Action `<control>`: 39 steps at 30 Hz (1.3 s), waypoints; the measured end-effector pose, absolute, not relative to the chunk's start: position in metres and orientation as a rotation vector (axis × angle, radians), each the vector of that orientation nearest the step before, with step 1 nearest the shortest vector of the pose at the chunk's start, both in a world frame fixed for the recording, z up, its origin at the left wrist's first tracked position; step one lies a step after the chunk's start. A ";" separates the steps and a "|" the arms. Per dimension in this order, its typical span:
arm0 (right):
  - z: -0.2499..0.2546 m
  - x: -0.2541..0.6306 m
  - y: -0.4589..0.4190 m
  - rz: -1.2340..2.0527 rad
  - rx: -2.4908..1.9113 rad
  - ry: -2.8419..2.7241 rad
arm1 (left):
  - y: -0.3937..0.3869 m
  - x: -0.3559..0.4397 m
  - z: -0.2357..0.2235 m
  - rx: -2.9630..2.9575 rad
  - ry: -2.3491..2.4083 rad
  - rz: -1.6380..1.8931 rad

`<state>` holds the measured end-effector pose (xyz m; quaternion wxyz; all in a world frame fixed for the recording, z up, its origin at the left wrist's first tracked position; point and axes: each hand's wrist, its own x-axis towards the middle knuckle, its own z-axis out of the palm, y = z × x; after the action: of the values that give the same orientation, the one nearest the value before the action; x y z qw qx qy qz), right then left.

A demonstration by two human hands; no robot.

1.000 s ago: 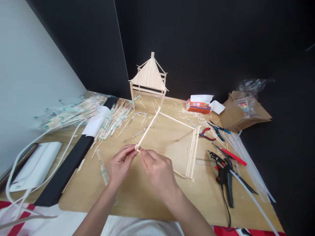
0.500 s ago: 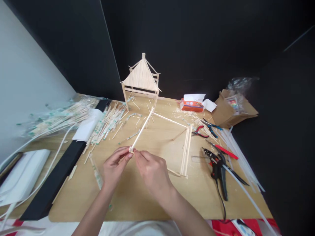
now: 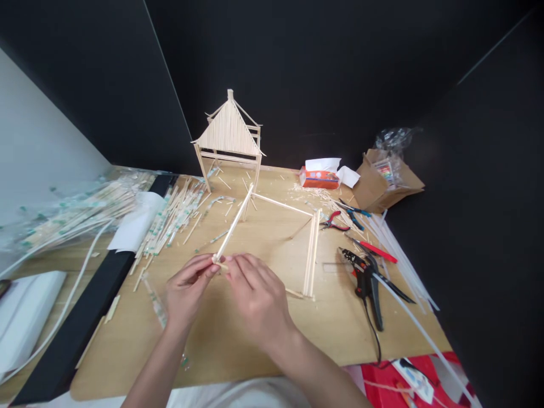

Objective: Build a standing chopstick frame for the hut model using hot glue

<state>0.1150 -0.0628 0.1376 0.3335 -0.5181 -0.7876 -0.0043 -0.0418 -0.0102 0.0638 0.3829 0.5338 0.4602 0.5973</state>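
Note:
A frame of thin wooden sticks (image 3: 234, 224) stands over the table in front of me. My left hand (image 3: 190, 288) pinches its near left corner between thumb and fingers. Just to the right, my right hand (image 3: 258, 301) has its fingers closed on the near stick, a short length of which shows between the two hands. The rest of that stick runs hidden behind my right hand and comes out beyond the knuckles. Several sticks lie side by side along the frame's right side.
Behind the frame stands a small stick house (image 3: 227, 133) with a slatted roof. Loose sticks (image 3: 178, 212) and bagged sticks lie left. A tissue box (image 3: 319, 174), a cardboard box (image 3: 385, 184), red-handled pliers (image 3: 336, 221), a black glue gun (image 3: 366, 283) and white glue rods (image 3: 397, 258) are right.
The whole scene has shifted left in view as the head turned. My right fingers sit slightly farther from my left, showing more of the near stick. My left hand keeps its pinch.

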 end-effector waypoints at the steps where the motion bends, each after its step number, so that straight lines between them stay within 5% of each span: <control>1: 0.140 0.120 -0.071 -0.051 -1.287 -2.038 | -0.010 -0.042 0.065 1.359 1.166 1.514; 6: 0.122 0.149 -0.127 -0.132 -1.123 -1.715 | -0.011 -0.041 0.065 1.344 1.131 1.482; 13: 0.051 0.170 -0.141 0.358 -1.768 -1.119 | -0.011 -0.042 0.057 1.286 1.148 1.514; 39: 0.062 0.231 -0.093 0.245 -1.827 -1.487 | -0.026 0.003 0.061 1.314 1.313 1.720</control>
<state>0.2311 -0.0927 0.0621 0.3770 -0.7145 -0.5815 0.0957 0.0028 -0.0265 0.0606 0.3000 0.4952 0.4948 0.6480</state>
